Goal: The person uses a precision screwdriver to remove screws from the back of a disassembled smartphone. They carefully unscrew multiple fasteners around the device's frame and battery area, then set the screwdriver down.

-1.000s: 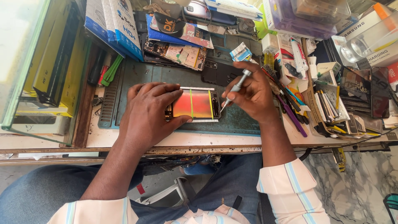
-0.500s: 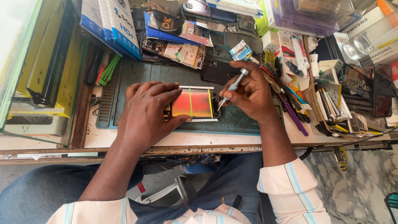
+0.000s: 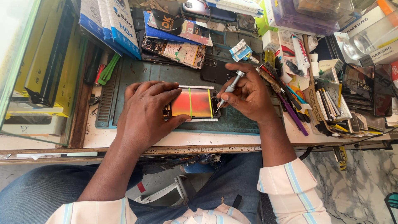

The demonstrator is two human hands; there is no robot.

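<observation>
Two hands work over an opened phone at a cluttered repair desk (image 3: 124, 139): the left hand (image 3: 145, 112) lies palm-down with fingers spread, pressing on the left part of the opened phone (image 3: 195, 103), while the right hand (image 3: 246, 93) is closed in a pinch around a slim silver screwdriver (image 3: 230, 86). Beneath them, a dark green work mat (image 3: 166, 74) covers the middle of the desk, and the phone lies flat on it, its orange-red inner panel facing up between the two hands. The screwdriver slants down and to the left, its tip meeting the phone's right edge. Far left, blue boxes (image 3: 112, 25) lean at the edge of the mat. To the right, a purple tool (image 3: 292, 114) lies just beside the right hand among stacked packets, and a small blue-and-white packet (image 3: 240, 50) sits just beyond the knuckles.
</observation>
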